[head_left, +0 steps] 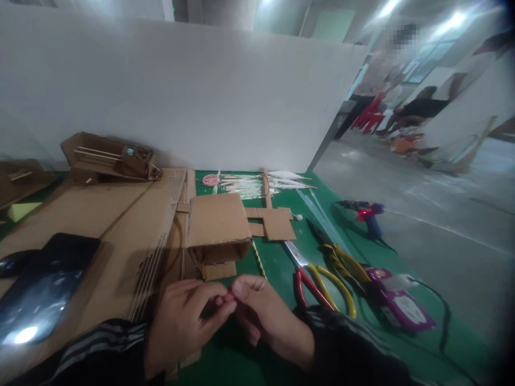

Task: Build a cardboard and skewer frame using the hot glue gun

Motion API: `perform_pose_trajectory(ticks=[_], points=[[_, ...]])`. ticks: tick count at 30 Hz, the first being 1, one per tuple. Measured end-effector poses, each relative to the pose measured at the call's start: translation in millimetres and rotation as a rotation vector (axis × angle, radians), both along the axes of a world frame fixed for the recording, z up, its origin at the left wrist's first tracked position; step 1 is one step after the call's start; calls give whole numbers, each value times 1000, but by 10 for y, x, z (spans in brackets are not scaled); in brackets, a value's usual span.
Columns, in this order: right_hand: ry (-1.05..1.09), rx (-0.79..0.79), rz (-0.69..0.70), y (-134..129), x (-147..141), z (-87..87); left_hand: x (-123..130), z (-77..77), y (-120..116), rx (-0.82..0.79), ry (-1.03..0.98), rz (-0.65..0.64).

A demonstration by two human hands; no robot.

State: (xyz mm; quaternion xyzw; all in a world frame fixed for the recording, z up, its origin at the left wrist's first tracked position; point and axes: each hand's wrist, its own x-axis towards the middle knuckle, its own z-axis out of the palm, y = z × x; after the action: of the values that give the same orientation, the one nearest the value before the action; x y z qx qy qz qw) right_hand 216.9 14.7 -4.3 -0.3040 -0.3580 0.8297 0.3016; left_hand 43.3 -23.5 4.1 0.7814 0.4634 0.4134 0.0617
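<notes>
My left hand (189,316) and my right hand (267,316) meet near the front edge of the green table, fingertips together. Each is closed in a pinch; whatever lies between the fingers is too small to make out. Just beyond them stands a cardboard box (219,220) with its open side facing me. Flat cardboard pieces (278,224) join it on the right. A yellow-and-black twisted cord (258,260) runs down beside the box. Thin wooden sticks (151,273) lie on the large cardboard sheet (120,214) to the left.
Scissors (317,284), pliers (346,262), a purple box (402,305) and a glue gun (368,214) lie at right. Wrapped skewers (257,183) lie at the back near a white partition (181,91). A dark tablet (48,289) and a cardboard model (112,158) are at left.
</notes>
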Motion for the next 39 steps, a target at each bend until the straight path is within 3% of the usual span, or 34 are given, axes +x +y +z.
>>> perform_pose_trajectory(ticks=[15,22,28,39], points=[[-336,314,-42,11,31,-12,-65,0,18,-4,100,30],[-388,401,60,43,91,38,-76,1,25,-43,78,-15],[-302,456,112,53,129,72,-61,16,22,-18,39,-18],[-176,189,100,83,93,58,-57,22,21,4,26,-61]])
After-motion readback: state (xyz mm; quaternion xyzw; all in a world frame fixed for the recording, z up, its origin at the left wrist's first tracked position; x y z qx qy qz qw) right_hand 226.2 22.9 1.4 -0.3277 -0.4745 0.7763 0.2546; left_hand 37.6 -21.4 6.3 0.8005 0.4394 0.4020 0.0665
